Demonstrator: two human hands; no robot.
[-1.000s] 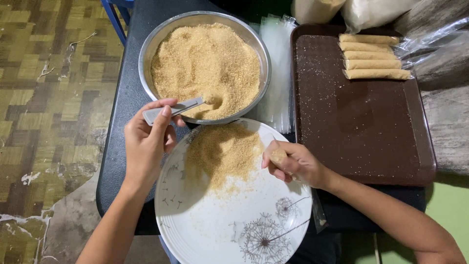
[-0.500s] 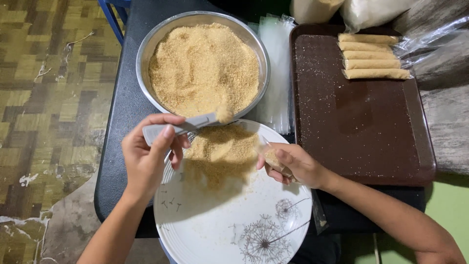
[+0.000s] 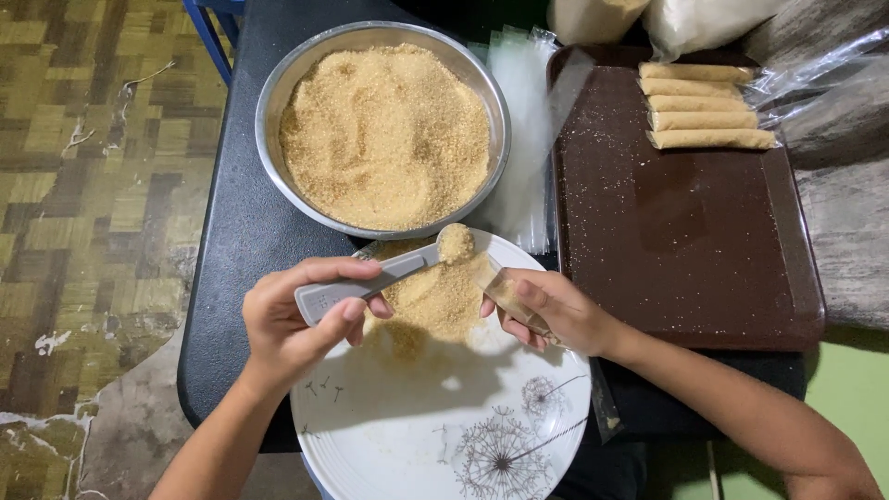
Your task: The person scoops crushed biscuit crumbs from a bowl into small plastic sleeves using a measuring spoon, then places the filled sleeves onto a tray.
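Note:
My left hand (image 3: 296,324) grips a grey plastic scoop (image 3: 389,270) by its handle; the scoop's bowl carries a heap of brown granules and hovers over the white plate (image 3: 435,435). My right hand (image 3: 556,310) holds a narrow clear plastic sleeve (image 3: 507,296), partly filled with the same brown granules, its open mouth tilted up toward the scoop's tip. A loose pile of granules (image 3: 431,301) lies on the plate under both. Behind the plate stands a round metal bowl (image 3: 278,83) full of brown granules.
A brown tray (image 3: 685,231) on the right carries several filled, sealed tan sticks (image 3: 708,106) at its far end. Empty clear sleeves (image 3: 523,111) lie between bowl and tray. Everything rests on a small black table (image 3: 231,241); patterned floor lies to the left.
The left hand lifted the loaded scoop from the bowl's rim and brought it right to the sleeve's mouth. The right hand raised and tilted the sleeve toward it.

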